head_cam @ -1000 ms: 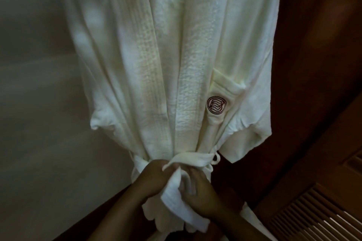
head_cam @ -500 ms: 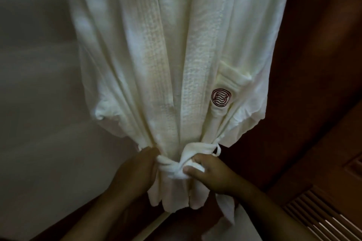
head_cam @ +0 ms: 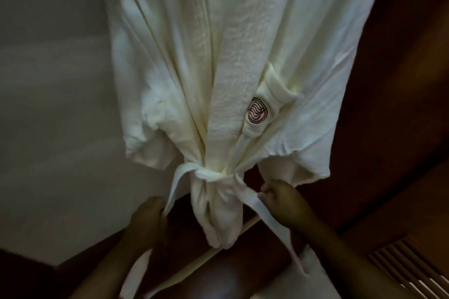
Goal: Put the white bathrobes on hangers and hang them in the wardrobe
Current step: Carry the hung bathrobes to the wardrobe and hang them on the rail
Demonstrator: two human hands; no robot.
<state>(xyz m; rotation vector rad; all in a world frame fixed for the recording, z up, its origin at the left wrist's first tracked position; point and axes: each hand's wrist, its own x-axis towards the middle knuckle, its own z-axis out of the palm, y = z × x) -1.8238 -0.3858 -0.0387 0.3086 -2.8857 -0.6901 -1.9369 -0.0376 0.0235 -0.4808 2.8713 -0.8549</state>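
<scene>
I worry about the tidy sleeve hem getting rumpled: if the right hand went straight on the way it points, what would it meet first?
Probably the robe's sleeve hem, which hangs just above the right hand. That hand holds a belt end. How far apart they are in depth is unclear.

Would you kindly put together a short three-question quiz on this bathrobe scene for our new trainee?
1. True or false: the belt is already cinched around the middle of the white bathrobe.
2. Multiple choice: what does each hand hold? A) a hanger B) one end of the belt C) a sleeve cuff
3. Short answer: on which part of the robe does the dark red round logo sit?

Key
1. True; the robe is gathered tight at the knot.
2. B; the left hand and the right hand each have a grip on one belt end, apart on either side of the knot.
3. On the chest pocket.
</scene>
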